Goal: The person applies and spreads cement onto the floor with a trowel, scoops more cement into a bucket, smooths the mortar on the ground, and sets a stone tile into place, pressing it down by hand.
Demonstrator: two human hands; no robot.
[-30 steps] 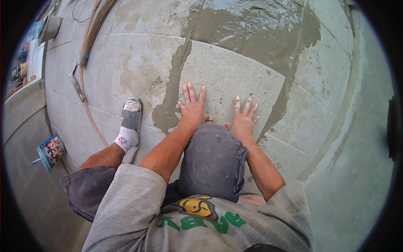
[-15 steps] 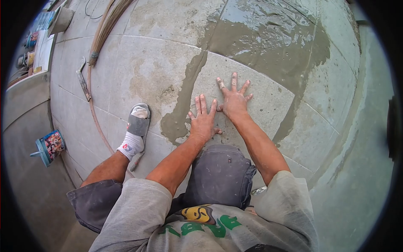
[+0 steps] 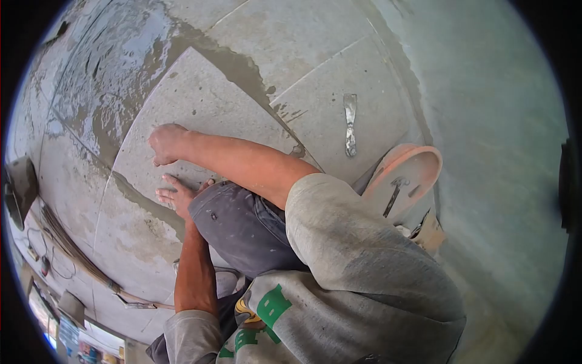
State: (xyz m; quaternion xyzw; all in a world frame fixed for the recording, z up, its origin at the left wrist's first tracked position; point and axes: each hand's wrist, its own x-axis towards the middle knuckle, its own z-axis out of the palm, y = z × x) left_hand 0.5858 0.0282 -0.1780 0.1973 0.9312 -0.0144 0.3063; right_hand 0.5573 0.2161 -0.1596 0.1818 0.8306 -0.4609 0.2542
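Observation:
A square, speckled tile (image 3: 206, 91) lies on the floor with wet grey slurry (image 3: 233, 64) along its edges. My left hand (image 3: 182, 194) rests on the tile near my knee, its fingers spread and holding nothing. Beyond it, my right hand (image 3: 167, 144) is closed over the tile, knuckles up. Whether anything is inside its fingers is hidden. Off the tile to the right, a putty knife (image 3: 350, 124) lies on the floor.
A round pinkish basin (image 3: 433, 159) with a tool in it stands at the right, beside a torn piece of cardboard or bag (image 3: 430, 233). A broom (image 3: 73, 246) and a small hammer-like tool (image 3: 134, 303) lie at the lower left. A grey bucket (image 3: 23, 185) is at the left edge.
The view has swung round to the right, bringing in the putty knife and basin. My right hand has gone from spread fingers to closed; my left hand stays spread on the tile.

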